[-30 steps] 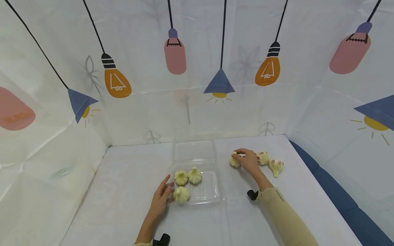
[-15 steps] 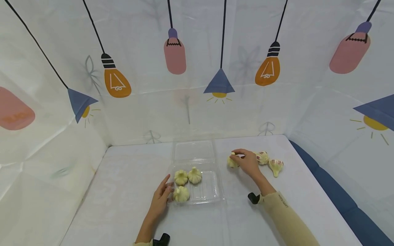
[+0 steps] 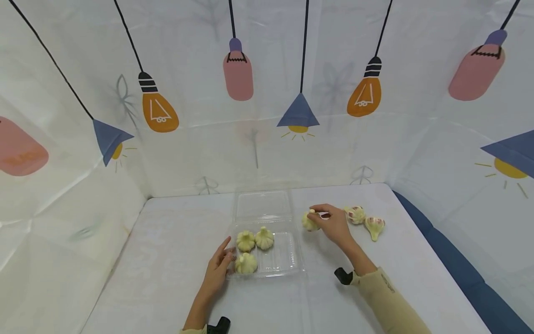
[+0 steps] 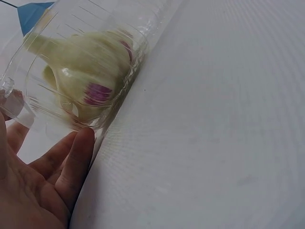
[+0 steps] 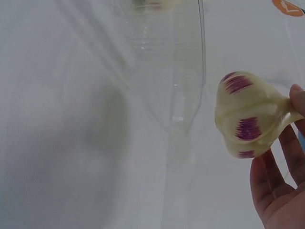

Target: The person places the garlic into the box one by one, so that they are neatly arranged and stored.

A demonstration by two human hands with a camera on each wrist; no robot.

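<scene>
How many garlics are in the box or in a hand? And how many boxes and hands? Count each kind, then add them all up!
Garlics: 4 (3 garlics in the box, 1 held garlic)
Boxes: 1
Hands: 2 (left hand, right hand)
Total: 7

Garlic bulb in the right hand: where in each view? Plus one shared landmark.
Head: garlic bulb below and right of centre, in the right hand.
Left wrist: not in it; another bulb shows.
Right wrist: right side, mid-height.
Landmark: clear plastic clamshell, in all three.
</scene>
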